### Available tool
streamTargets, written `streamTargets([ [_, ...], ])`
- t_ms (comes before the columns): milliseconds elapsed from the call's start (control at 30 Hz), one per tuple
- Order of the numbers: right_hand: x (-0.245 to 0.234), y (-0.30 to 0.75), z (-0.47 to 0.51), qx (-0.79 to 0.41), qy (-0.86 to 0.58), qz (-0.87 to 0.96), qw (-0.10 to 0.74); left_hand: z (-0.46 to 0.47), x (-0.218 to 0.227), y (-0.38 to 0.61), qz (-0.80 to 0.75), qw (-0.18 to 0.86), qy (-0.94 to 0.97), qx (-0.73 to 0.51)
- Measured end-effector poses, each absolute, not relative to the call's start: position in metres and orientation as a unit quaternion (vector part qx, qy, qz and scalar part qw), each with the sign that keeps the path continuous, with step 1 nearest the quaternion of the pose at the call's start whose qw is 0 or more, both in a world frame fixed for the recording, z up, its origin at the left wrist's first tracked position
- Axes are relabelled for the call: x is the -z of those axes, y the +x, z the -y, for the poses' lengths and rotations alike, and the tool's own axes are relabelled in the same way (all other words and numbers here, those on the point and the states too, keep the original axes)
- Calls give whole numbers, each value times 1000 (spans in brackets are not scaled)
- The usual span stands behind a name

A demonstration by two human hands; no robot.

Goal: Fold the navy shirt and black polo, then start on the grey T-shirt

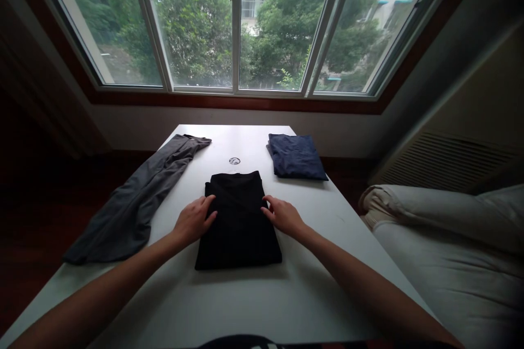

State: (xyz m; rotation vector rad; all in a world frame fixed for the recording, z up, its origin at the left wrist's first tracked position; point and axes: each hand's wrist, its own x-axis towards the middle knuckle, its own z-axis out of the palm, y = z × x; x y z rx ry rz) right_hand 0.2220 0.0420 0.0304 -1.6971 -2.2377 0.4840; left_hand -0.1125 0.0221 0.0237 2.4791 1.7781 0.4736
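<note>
A folded black garment (238, 223) lies in the middle of the white table (311, 283). My left hand (194, 219) rests flat on its left edge with the fingers stretched out. On the opposite edge my right hand (283, 215) lies the same way, fingers slightly apart and touching the cloth. Neither hand grips anything.
A grey garment (135, 202) lies spread along the table's left side, partly hanging over the edge. A folded navy garment (295, 156) sits at the far right. A small round mark (234, 161) is on the tabletop. A pale sofa (450, 245) stands right of the table, below a wide window (237, 22).
</note>
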Motion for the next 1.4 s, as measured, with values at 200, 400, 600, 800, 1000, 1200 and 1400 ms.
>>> streamTargets([
  [200, -48, 242, 20, -472, -495, 722, 108, 46, -42, -122, -587, 175, 789, -47],
  [400, -34, 244, 47, -613, -511, 559, 225, 72, -49, -122, -565, 302, 764, -79],
  [600, -19, 252, 64, -668, -530, 463, 241, 78, -48, -124, -521, 332, 763, -190],
  [800, -14, 254, 81, -746, -470, 456, 124, 83, -53, -136, -489, 472, 722, -131],
  [1000, -28, 245, 79, -650, -472, 583, 118, 87, -65, -144, -475, 483, 733, -71],
  [1200, -46, 240, 87, -547, -448, 700, 98, 84, -82, -139, -425, 494, 757, -55],
  [1400, -48, 242, 97, -429, -484, 750, 137, 86, -81, -141, -427, 452, 782, -43],
])
